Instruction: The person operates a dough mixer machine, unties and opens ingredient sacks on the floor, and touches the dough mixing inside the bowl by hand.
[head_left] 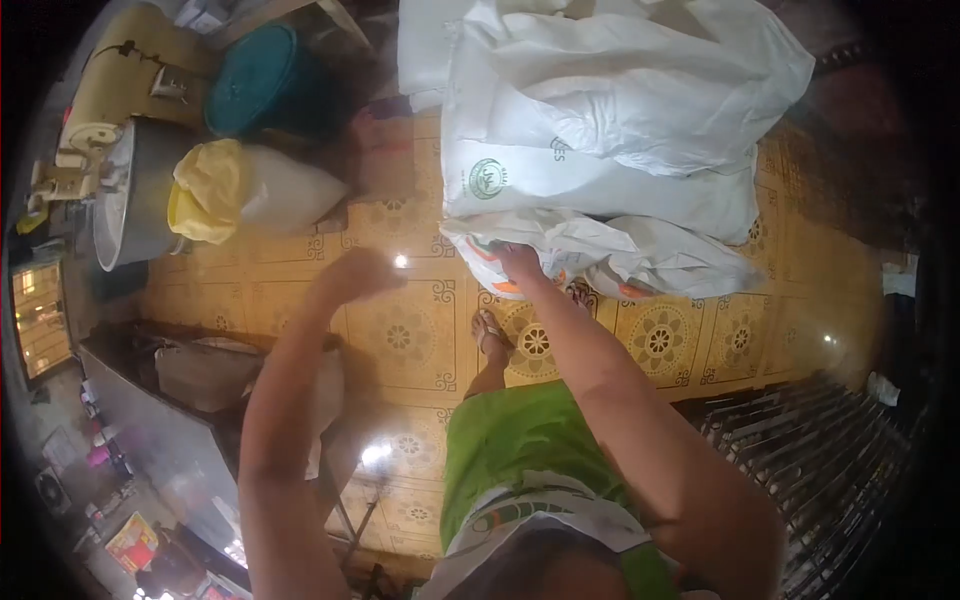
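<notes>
My right hand [517, 262] is at the left end of a white sack with orange and green print [620, 250], its fingers closed on the sack's edge. Out over the tiled floor, left of the sacks, is my left hand [368, 275]; it is blurred and its fingers cannot be made out. Behind the printed sack lies a large full white sack with a green round logo [600, 185]. Another crumpled white sack [650, 80] rests on top of it.
At the upper left stand a beige machine [130, 70], a metal bowl [150, 190], a teal tub [252, 80] and a sack with a yellow liner [212, 190]. A table [165, 430] is at the lower left, a slatted metal rack [810, 460] at the lower right.
</notes>
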